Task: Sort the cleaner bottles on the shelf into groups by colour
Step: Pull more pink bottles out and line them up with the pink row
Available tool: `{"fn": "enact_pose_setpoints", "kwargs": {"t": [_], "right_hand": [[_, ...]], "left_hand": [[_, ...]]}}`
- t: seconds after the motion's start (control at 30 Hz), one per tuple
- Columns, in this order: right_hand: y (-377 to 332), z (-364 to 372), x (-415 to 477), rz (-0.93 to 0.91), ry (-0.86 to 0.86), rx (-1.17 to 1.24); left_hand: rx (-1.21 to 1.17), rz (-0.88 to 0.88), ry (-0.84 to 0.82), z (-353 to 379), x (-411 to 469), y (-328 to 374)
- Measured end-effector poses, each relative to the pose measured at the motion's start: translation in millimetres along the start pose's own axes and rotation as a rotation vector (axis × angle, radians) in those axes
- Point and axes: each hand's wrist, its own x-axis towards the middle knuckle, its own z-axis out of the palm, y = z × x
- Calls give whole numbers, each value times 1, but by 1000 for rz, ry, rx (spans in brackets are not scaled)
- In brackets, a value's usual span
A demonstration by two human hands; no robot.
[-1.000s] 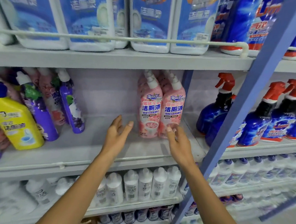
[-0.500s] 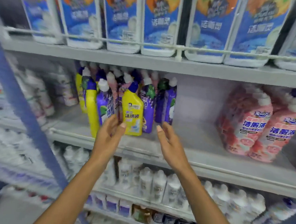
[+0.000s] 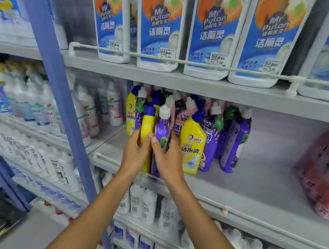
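Left hand (image 3: pixel 135 153) wraps the yellow bottle (image 3: pixel 147 127), thumb across the front and fingers curled round the left side. Right hand (image 3: pixel 168 159) grips the purple bottle (image 3: pixel 162 131) the same way, thumb on the front, fingers round the right side. We log both held bottles as upright, touching each other, at the near left end of the middle shelf (image 3: pixel 252 190). Big items next: white jugs (image 3: pixel 211 34) with blue labels stand in a row on the upper shelf behind a white guard rail (image 3: pixel 183 62). Blue post (image 3: pixel 51 81) runs upright at left and splits off a bay of white bottles (image 3: pixel 86 111), which are blurred. Pink bottles (image 3: pixel 323 174) sit at the far right of the middle shelf, well apart from the held pair. They are blurred, so we cannot tell how many there are. Just right of the right hand we see a second yellow bottle (image 3: pixel 192 145), upright, label facing us. Purple bottles (image 3: pixel 234 141) with white caps stand to its right, packed close. A third yellow bottle (image 3: pixel 130 120) stands behind the left hand, at the far left of the cluster. Small white bottles (image 3: pixel 142 202) line the lower shelf under the hands. Smallest: the held yellow bottle has a blue cap (image 3: pixel 150 109) and the held purple one a white cap (image 3: pixel 164 111).
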Motion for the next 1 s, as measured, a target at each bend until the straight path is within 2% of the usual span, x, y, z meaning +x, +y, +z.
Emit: {"fn": "enact_pose_setpoints", "kwargs": {"t": [0.13,0.27,0.5,0.8,1.0], "right_hand": [[9,18,-4,-14,86,13],[12,21,-9,48,121,16],[-23,-21,-30,5,231,22],[-20,-115,-38,-25,415,-65],[14,-185,-25,1,457,-135]], "left_hand": [[25,98,-54,-4,3,-12],[11,140,-102,-9,9,-13],[-116,274,-268,1,-7,14],[-261,321,-417,97,-36,45],[-204,251,-419,182,-46,48]]}}
